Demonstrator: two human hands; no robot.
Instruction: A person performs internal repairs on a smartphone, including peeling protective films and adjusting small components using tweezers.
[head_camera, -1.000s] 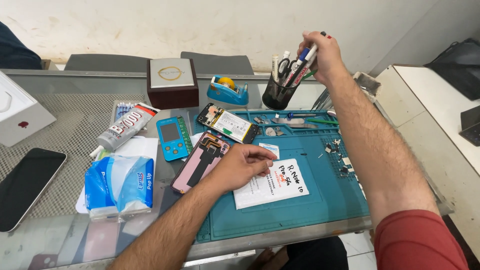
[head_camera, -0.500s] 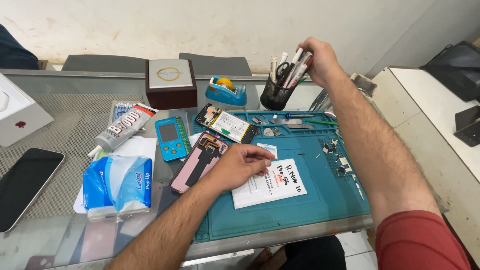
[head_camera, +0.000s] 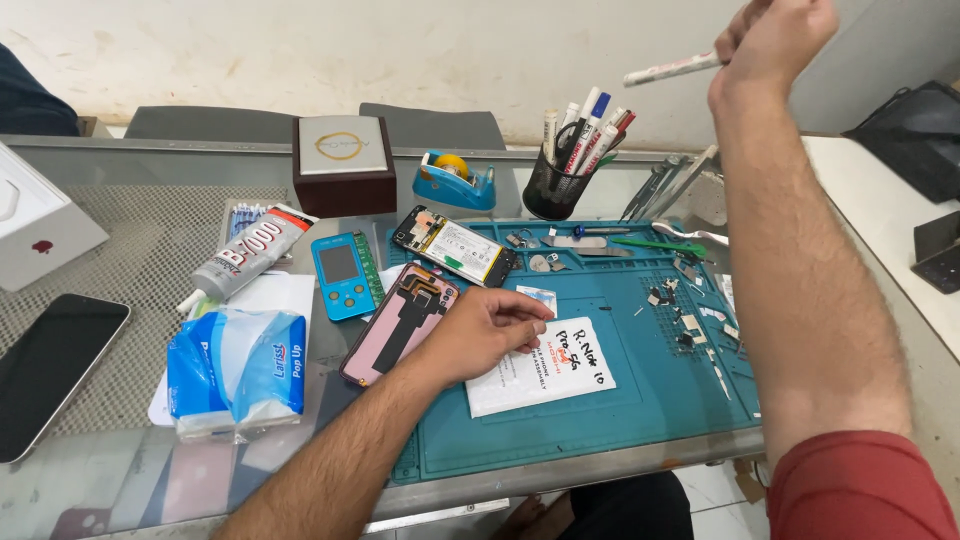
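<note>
My right hand (head_camera: 775, 40) is raised high at the upper right, closed around a thin white pen-like tool (head_camera: 670, 69) that points left. Below and left of it stands a black cup of pens and markers (head_camera: 556, 185). My left hand (head_camera: 487, 333) rests on the teal work mat (head_camera: 620, 410), fingers curled on the top edge of a white paper packet (head_camera: 545, 368) with handwriting. Just left of that hand lies an opened phone frame with a pink inside (head_camera: 400, 323). Above it lies a second opened phone with its battery showing (head_camera: 457, 246).
A blue handheld tester (head_camera: 345, 275), a glue tube (head_camera: 248, 257), a tissue pack (head_camera: 238, 370), a dark phone (head_camera: 50, 370), a white box (head_camera: 35, 225), a brown box (head_camera: 343, 165) and a blue tape dispenser (head_camera: 455, 182) lie on the glass table. Tweezers and small parts (head_camera: 690, 300) cover the mat's right side.
My right hand has lifted away from the pen cup, up and to the right, carrying a white pen-like tool. My left hand has stayed on the paper packet.
</note>
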